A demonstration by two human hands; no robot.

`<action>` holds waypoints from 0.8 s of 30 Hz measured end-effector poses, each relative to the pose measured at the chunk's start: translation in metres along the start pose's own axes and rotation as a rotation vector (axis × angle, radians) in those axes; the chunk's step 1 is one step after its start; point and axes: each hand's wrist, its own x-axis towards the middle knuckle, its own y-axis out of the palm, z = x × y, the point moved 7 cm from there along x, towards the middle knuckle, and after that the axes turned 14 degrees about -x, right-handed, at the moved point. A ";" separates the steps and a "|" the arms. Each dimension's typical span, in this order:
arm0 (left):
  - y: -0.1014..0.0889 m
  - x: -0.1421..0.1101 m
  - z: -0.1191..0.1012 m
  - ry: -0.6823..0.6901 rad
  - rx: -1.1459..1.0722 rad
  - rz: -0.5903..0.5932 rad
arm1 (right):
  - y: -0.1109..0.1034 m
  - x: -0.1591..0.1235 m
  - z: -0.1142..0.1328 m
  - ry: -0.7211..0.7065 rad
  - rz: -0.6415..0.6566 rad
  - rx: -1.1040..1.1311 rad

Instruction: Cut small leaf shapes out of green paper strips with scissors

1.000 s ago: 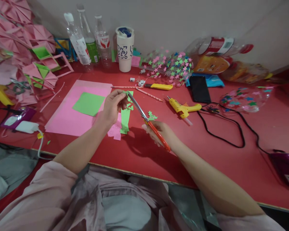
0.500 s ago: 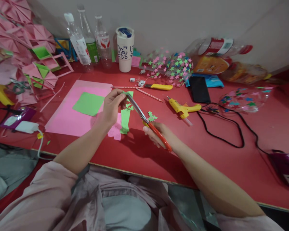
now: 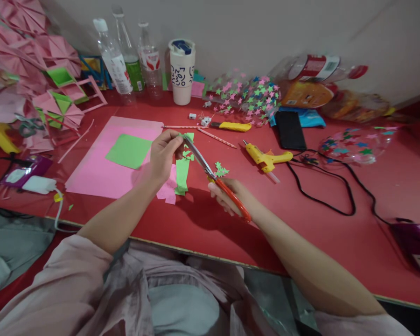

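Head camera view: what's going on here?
A person works at a red table. Their right hand grips red-handled scissors, the blades pointing up to the left hand, whose fingertips pinch what looks like a small green piece. Below the blades lie a green paper strip and pink scraps; green cut-outs sit in a small heap just beyond the right hand.

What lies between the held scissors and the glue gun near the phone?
Green stars lie between the scissors and the glue gun, in the head view.
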 end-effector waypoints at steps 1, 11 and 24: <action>0.000 0.000 0.000 0.002 0.002 0.001 | 0.000 0.000 0.000 0.006 -0.004 0.009; -0.002 0.000 0.001 0.001 0.010 -0.017 | 0.000 -0.001 0.002 0.008 -0.009 0.008; -0.002 0.002 0.002 -0.042 0.016 0.002 | 0.001 0.005 -0.004 0.054 0.100 0.036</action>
